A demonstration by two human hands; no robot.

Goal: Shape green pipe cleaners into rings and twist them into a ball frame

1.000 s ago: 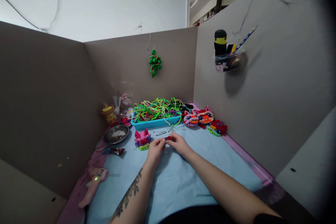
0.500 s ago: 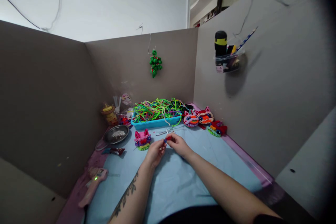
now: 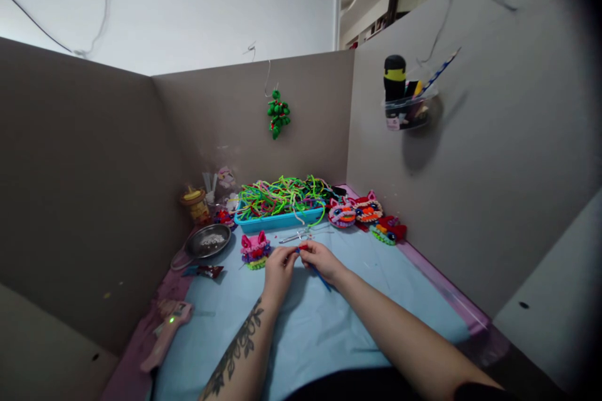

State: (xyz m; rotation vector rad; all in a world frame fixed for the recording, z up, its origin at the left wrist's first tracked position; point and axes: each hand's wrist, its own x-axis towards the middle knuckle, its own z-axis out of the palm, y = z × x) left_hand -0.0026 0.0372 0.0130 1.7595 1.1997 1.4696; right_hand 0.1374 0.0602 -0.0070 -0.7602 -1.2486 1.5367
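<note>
Over the table, left hand and right hand pinch an unfinished-looking red-and-blue piece. The eared toy looks complete.

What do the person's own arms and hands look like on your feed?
The left hand and right hand are ungloved. A dark, leafy tattoo runs along the left forearm. A black sleeve shows at the right elbow.
</note>
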